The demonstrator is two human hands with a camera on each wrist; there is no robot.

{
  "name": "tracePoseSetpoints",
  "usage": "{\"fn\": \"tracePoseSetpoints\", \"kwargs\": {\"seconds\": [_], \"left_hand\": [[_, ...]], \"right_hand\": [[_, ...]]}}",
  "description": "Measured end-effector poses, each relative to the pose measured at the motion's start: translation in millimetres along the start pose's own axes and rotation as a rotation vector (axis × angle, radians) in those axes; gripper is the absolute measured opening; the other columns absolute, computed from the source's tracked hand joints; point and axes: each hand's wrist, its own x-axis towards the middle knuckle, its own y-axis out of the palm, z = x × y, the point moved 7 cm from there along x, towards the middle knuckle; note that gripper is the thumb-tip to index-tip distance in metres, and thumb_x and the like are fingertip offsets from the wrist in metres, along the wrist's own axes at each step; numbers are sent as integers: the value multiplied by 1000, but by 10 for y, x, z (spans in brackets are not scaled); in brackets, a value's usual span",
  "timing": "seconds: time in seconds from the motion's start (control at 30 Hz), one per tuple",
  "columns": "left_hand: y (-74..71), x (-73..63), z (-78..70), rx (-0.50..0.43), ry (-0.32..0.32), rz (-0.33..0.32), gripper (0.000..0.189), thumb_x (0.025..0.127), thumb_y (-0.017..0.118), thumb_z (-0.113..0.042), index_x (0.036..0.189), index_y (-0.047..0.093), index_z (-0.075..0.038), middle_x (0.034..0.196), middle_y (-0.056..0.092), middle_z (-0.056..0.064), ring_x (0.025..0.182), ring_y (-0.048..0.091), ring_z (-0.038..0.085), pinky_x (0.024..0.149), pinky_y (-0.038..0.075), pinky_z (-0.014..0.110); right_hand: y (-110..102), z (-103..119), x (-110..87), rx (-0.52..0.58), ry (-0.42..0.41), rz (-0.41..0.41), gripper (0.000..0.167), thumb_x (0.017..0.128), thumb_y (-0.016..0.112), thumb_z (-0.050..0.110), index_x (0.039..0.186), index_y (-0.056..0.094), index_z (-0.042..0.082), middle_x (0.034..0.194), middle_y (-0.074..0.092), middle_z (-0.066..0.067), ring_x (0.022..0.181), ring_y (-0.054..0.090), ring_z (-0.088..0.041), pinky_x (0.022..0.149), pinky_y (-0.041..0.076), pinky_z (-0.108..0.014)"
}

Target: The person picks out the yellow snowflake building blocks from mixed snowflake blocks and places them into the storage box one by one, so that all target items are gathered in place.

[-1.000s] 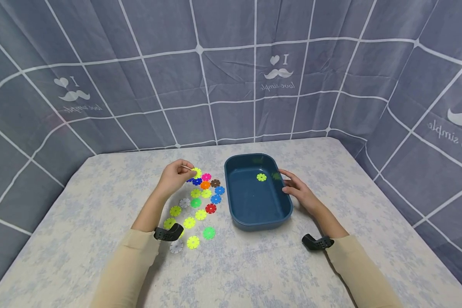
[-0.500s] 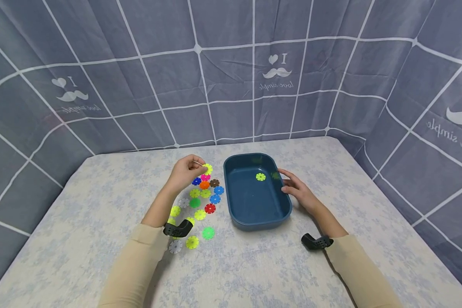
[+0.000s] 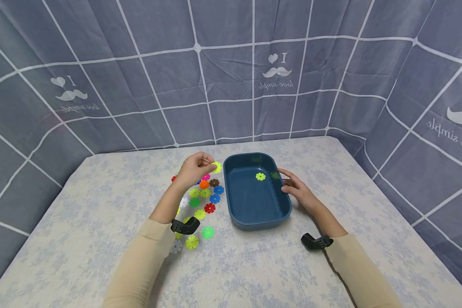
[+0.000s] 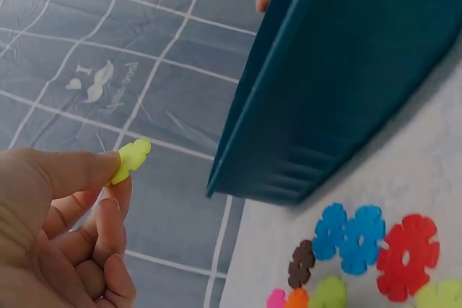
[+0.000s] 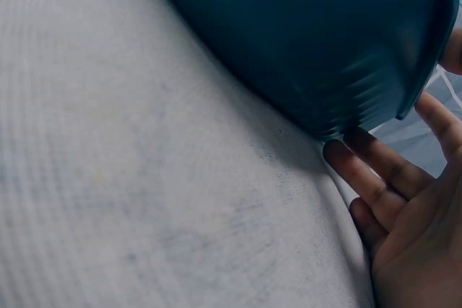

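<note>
My left hand (image 3: 195, 170) pinches a yellow notched snowflake disc (image 3: 217, 167) between thumb and forefinger, raised just left of the blue plastic bin (image 3: 234, 214). In the left wrist view the disc (image 4: 132, 160) is seen partly edge-on, and the other fingers are curled below it. My right hand (image 3: 299, 192) holds the bin's right side, its thumb at the rim. The right wrist view has the fingertips (image 5: 339, 155) against the ridged outer wall. One yellow-green disc (image 3: 260, 176) lies inside the bin, toward its far end.
Several loose discs lie left of the bin, including a red disc (image 3: 209, 208), a brown disc (image 3: 214, 182), a blue disc (image 3: 214, 198) and a green disc (image 3: 208, 232). My left forearm hides some. A grey checked curtain (image 3: 231, 77) hangs behind the table (image 3: 277, 273).
My left hand has moved right and slightly farther away, carrying the yellow disc from over the pile toward the bin's left rim. The right hand and the bin stay in place.
</note>
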Motion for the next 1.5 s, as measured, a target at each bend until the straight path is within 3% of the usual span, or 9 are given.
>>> {"fn": "tracePoseSetpoints", "kwargs": {"seconds": [0.33,0.57,0.87,1.1,1.33,1.5], "left_hand": [[139,64,-136,3,26,31,17,94,66,-14,103,60,-1,92,65,17,85,55,36,69,44,33],[204,104,-215,-3,48,33,17,93,67,-14,103,61,-1,90,65,13,86,58,29,72,45,34],[333,165,-282,-53,52,55,16,93,67,-15,101,62,-2,92,69,14,98,61,40,81,47,39],[403,206,-331,-30,72,47,16,92,68,-16,100,62,-3,92,69,12,88,64,28,79,50,38],[501,223,-353,-36,76,60,15,93,67,-16,101,62,-4,90,67,11,93,62,37,73,47,36],[582,241,-379,-56,79,66,14,93,67,-15,100,63,-4,87,68,10,92,62,35,74,47,36]], "right_hand": [[3,2,4,13,-21,17,61,99,52,17,154,26,12,146,38,-27,132,38,-43,104,29,-62],[-5,-3,6,15,-12,13,62,99,52,18,154,26,12,147,37,-27,134,36,-43,105,28,-63],[0,-17,-3,14,-2,11,61,99,53,18,154,27,13,147,38,-26,134,37,-42,105,27,-63],[1,-27,6,13,-5,11,61,99,52,18,154,27,13,147,38,-26,134,37,-43,106,27,-63],[-4,-32,23,18,-11,18,61,99,52,18,154,27,13,148,37,-25,134,37,-42,105,27,-63],[-9,-38,22,17,-8,17,61,99,52,18,154,27,14,147,38,-25,134,36,-43,106,26,-63]]}}
